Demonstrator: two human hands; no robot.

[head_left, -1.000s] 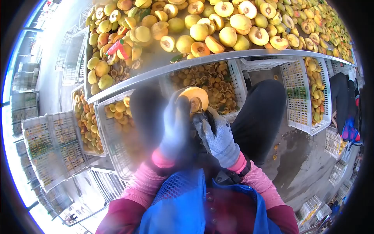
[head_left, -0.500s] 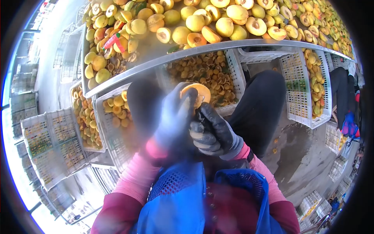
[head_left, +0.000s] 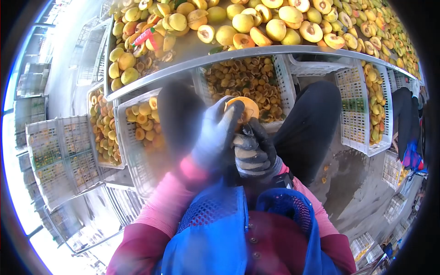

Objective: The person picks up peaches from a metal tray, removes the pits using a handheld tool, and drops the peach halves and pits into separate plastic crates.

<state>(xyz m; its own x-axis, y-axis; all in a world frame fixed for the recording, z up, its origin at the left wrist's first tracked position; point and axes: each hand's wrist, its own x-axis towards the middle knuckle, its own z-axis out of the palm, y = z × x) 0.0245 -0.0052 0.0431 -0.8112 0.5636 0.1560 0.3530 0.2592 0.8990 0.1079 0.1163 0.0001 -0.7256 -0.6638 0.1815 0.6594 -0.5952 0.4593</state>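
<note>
My left hand (head_left: pixel 216 128), in a grey glove, is closed around a halved peach (head_left: pixel 245 107), whose cut face is turned toward my right hand. Fingers of my right hand (head_left: pixel 253 151), gloved with dark fingertips, are curled around a small dark tool (head_left: pixel 247 129) whose tip meets the cut face; most of this tool is hidden. Both hands are held between my knees. Below and beyond them is a crate (head_left: pixel 286 85) of peach scraps. Many peach halves (head_left: pixel 277 30) lie on the metal-edged table (head_left: pixel 256 49) ahead.
Crates of peaches stand at left (head_left: pixel 137 176) and right (head_left: pixel 355 110) under the table edge. A red-wrapped item (head_left: pixel 143 36) lies among the fruit. At far right are another person's dark-clothed legs (head_left: pixel 403 119). Stacked crates (head_left: pixel 64 160) stand at far left.
My right hand has turned and its fingers have curled closer around the tool at the cut face. My left hand still holds the peach half. The whole view has shifted slightly.
</note>
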